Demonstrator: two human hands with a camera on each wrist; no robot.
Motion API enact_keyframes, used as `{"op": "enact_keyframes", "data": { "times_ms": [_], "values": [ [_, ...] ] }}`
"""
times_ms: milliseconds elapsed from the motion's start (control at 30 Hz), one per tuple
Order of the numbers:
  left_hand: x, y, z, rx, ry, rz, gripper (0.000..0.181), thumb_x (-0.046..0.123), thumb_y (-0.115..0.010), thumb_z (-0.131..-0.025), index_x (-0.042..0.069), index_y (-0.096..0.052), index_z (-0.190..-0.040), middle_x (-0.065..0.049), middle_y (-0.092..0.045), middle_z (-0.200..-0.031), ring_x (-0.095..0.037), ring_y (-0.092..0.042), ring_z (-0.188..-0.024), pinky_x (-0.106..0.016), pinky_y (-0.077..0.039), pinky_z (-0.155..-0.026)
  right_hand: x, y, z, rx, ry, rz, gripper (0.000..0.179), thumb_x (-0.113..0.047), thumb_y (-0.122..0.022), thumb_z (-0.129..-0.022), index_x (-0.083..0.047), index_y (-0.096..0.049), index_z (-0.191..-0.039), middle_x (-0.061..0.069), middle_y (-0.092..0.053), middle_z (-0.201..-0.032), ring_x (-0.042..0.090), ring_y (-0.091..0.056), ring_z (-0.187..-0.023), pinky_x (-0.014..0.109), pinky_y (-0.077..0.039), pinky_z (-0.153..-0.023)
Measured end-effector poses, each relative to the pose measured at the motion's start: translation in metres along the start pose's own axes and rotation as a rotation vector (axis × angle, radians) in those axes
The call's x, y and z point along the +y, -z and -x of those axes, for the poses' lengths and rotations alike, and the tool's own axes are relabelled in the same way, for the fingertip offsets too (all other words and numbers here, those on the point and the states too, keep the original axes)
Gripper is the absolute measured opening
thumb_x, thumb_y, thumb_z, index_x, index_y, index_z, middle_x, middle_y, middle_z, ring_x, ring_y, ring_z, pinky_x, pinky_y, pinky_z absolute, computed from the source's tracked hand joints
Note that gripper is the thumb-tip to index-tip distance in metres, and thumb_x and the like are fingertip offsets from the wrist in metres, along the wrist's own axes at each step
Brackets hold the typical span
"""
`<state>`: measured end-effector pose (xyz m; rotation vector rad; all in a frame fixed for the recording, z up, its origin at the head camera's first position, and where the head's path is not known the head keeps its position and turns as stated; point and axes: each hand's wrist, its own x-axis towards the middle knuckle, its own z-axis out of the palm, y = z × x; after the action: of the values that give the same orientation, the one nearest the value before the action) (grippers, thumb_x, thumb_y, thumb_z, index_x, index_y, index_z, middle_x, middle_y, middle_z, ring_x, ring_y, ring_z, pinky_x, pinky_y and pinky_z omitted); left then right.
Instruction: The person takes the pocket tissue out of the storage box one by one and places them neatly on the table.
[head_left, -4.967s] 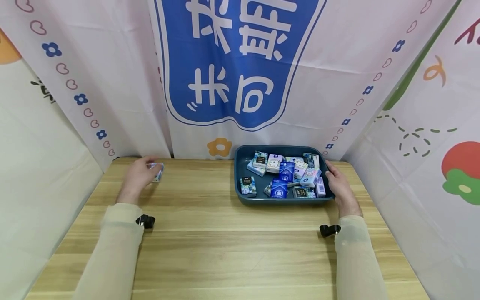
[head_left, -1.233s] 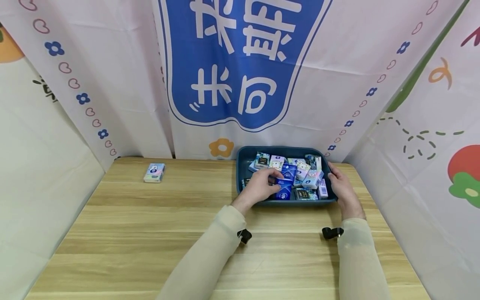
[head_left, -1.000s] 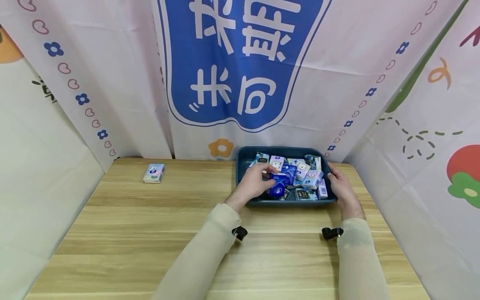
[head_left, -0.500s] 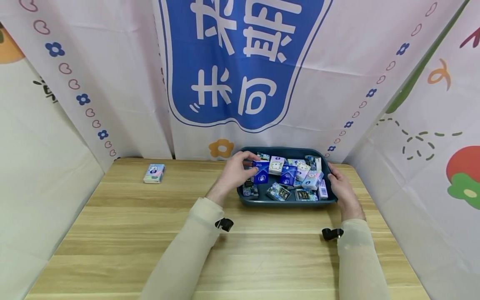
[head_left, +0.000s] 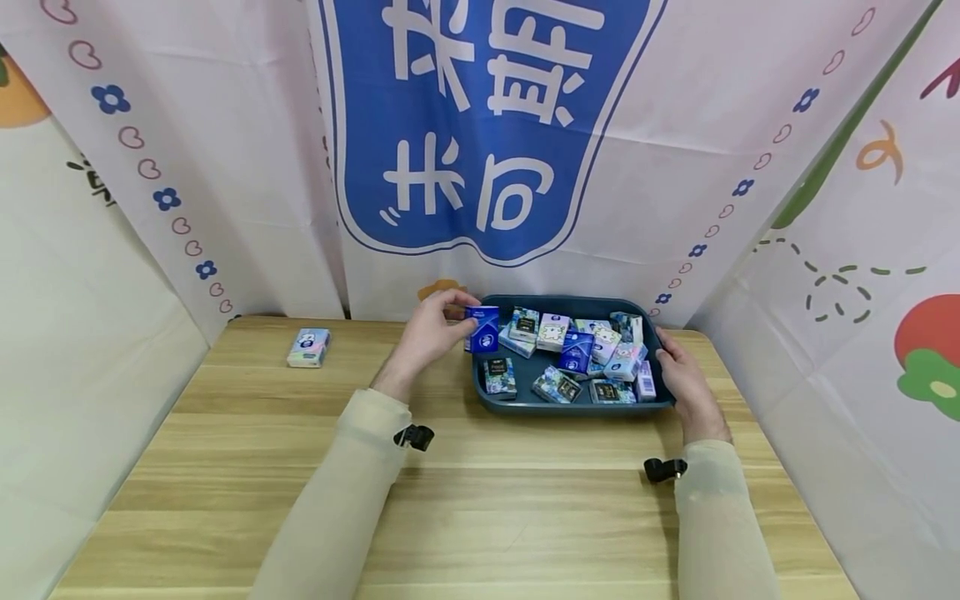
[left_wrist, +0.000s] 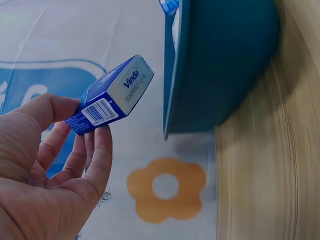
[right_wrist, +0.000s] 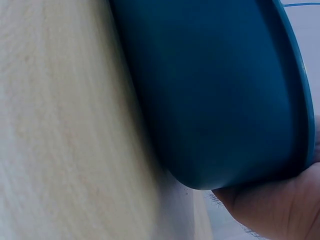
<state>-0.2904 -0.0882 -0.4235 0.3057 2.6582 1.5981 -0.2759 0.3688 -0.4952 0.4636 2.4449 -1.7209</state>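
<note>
My left hand [head_left: 422, 340] pinches a dark blue tissue pack [head_left: 484, 330] between thumb and fingers, held up at the left end of a teal plastic bin [head_left: 573, 409]. In the left wrist view the pack [left_wrist: 111, 97] shows its white end, lettered Vinda, and a barcode. At the bin's other end my right hand [head_left: 688, 385] grips the rim. The right wrist view shows this hand [right_wrist: 280, 207] against the bin's outer wall [right_wrist: 215, 95]; its fingertips are hidden there. Several small tissue packs lie in the bin, among them another blue one [head_left: 576, 352].
A light blue and pink tissue pack [head_left: 308, 347] lies alone on the wooden table [head_left: 480, 517], toward its back left. A printed cloth curtain [head_left: 262, 167] hangs behind the table's back edge, with further cloth on both sides.
My left hand set the light blue pack on the table, then took the blue pack from the bin and carried it left to the bin's left end. The right hand stays at the bin.
</note>
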Motion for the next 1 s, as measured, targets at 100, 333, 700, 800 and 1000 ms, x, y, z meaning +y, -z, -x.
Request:
{"op": "enact_keyframes", "data": {
  "times_ms": [100, 333, 700, 800, 1000],
  "values": [
    [-0.007, 0.010, 0.001, 0.005, 0.017, 0.007, 0.029, 0.012, -0.076, -0.113, 0.010, -0.076, -0.141, -0.017, -0.068, -0.159, -0.043, -0.072, -0.143, -0.061, -0.064, -0.119, 0.000, 0.000, 0.000, -0.004, 0.003, 0.010, 0.062, -0.025, -0.029, -0.129, -0.028, -0.015, -0.189, 0.009, -0.003, -0.200, 0.042, -0.006, -0.186, 0.065, -0.011, -0.152],
    [-0.026, 0.033, 0.001, 0.034, 0.049, -0.015, 0.033, 0.013, -0.073, -0.114, 0.006, -0.073, -0.147, -0.022, -0.072, -0.158, -0.047, -0.071, -0.145, -0.064, -0.063, -0.119, 0.000, 0.000, -0.001, -0.006, 0.002, 0.014, 0.062, -0.026, -0.029, -0.129, -0.029, -0.015, -0.189, 0.009, -0.002, -0.200, 0.041, -0.006, -0.186, 0.066, -0.009, -0.152],
    [-0.056, 0.066, 0.004, 0.044, 0.113, -0.088, 0.034, 0.016, -0.071, -0.117, 0.005, -0.072, -0.149, -0.026, -0.069, -0.162, -0.050, -0.068, -0.150, -0.065, -0.060, -0.125, 0.000, 0.000, -0.001, -0.006, -0.006, -0.003, 0.062, -0.026, -0.030, -0.129, -0.031, -0.016, -0.189, 0.010, -0.004, -0.200, 0.043, -0.012, -0.184, 0.064, -0.013, -0.152],
    [-0.063, 0.074, 0.005, 0.044, 0.139, -0.128, 0.036, 0.019, -0.070, -0.117, 0.006, -0.072, -0.150, -0.025, -0.067, -0.164, -0.050, -0.066, -0.152, -0.065, -0.058, -0.127, 0.000, -0.001, -0.001, -0.007, -0.008, -0.008, 0.062, -0.027, -0.030, -0.129, -0.031, -0.016, -0.189, 0.011, -0.004, -0.200, 0.043, -0.012, -0.184, 0.064, -0.014, -0.152],
    [-0.078, 0.093, 0.007, 0.030, 0.158, -0.166, 0.038, 0.021, -0.069, -0.117, 0.006, -0.072, -0.152, -0.026, -0.066, -0.166, -0.052, -0.064, -0.155, -0.066, -0.057, -0.128, 0.000, -0.001, -0.001, -0.006, -0.008, -0.008, 0.062, -0.027, -0.030, -0.129, -0.031, -0.015, -0.189, 0.011, -0.004, -0.200, 0.043, -0.014, -0.183, 0.064, -0.016, -0.151]
  ]
}}
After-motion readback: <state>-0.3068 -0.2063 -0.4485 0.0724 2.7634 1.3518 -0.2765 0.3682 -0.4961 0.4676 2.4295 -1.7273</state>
